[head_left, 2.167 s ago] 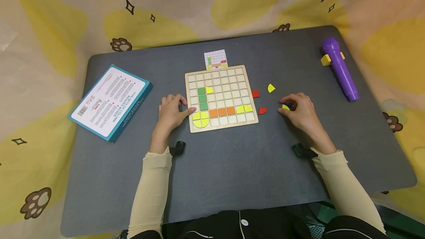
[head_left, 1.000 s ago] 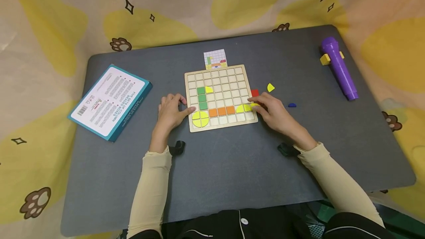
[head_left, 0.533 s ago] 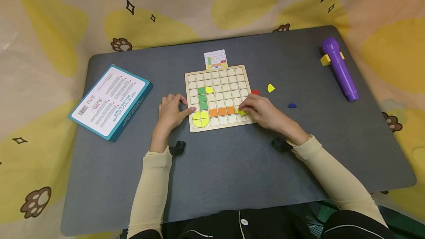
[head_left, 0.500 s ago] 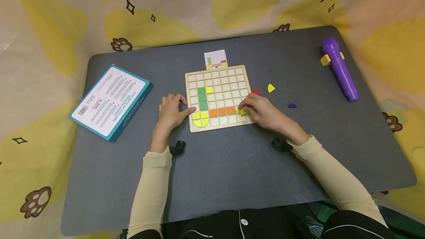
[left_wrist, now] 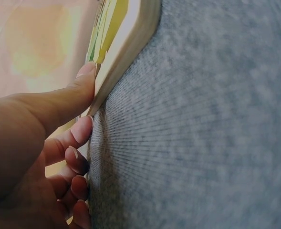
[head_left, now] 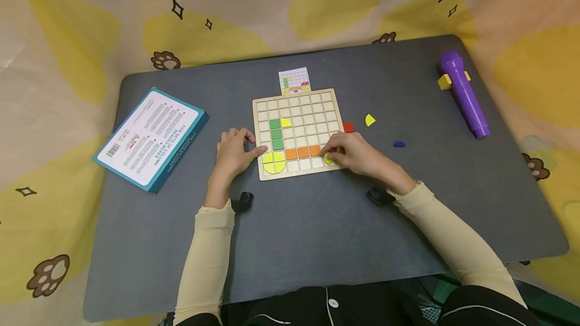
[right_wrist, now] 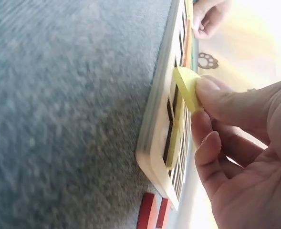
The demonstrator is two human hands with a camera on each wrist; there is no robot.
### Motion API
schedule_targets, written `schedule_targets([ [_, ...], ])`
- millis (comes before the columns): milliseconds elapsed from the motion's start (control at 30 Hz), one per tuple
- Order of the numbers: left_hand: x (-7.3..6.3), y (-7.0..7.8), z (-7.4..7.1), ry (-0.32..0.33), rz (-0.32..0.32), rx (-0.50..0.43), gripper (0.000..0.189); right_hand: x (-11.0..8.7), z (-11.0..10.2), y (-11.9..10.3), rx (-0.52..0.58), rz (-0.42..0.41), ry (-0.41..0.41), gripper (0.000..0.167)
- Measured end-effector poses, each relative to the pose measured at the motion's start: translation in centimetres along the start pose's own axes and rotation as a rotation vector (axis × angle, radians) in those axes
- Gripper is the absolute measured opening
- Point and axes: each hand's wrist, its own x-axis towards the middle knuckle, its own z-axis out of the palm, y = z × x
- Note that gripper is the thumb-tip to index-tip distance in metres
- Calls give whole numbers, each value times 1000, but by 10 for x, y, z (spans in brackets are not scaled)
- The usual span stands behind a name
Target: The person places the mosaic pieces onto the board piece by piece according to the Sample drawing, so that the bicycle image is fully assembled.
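In the head view a wooden grid board (head_left: 310,130) lies mid-table, holding green, orange and yellow pieces. My left hand (head_left: 233,155) holds its left edge; in the left wrist view the thumb (left_wrist: 78,93) presses the top face and the index fingertip sits at the edge. My right hand (head_left: 360,154) is over the board's lower right part. Between thumb and index finger it pinches a yellow quarter-circle tile (right_wrist: 187,88), tilted above the grid in the right wrist view. The cells beneath that hand are partly hidden. Orange tiles (head_left: 303,152) sit just left of it.
Right of the board lie a red square tile (head_left: 348,127), a yellow quarter-circle (head_left: 370,120) and a blue half-round tile (head_left: 399,144). A pattern card (head_left: 294,78) touches the board's far edge. A teal box (head_left: 151,140) lies left; a purple microphone (head_left: 464,92) lies right.
My right hand has picked up a yellow tile from beside the blue one, moved left onto the board, then shifted slightly there. The blue tile stays on the table. My left hand keeps its place.
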Motion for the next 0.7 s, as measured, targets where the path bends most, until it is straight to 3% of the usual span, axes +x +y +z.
schedule_targets([
  [167, 0, -1, 0, 1, -1, -5, 41, 3, 6, 0, -14, -40, -30, 20],
  [400, 1, 0, 0, 1, 2, 1, 41, 2, 8, -3, -31, 57, 12, 20],
  [700, 0, -1, 0, 3, 5, 1, 41, 1, 0, -1, -51, 116, 11, 17],
])
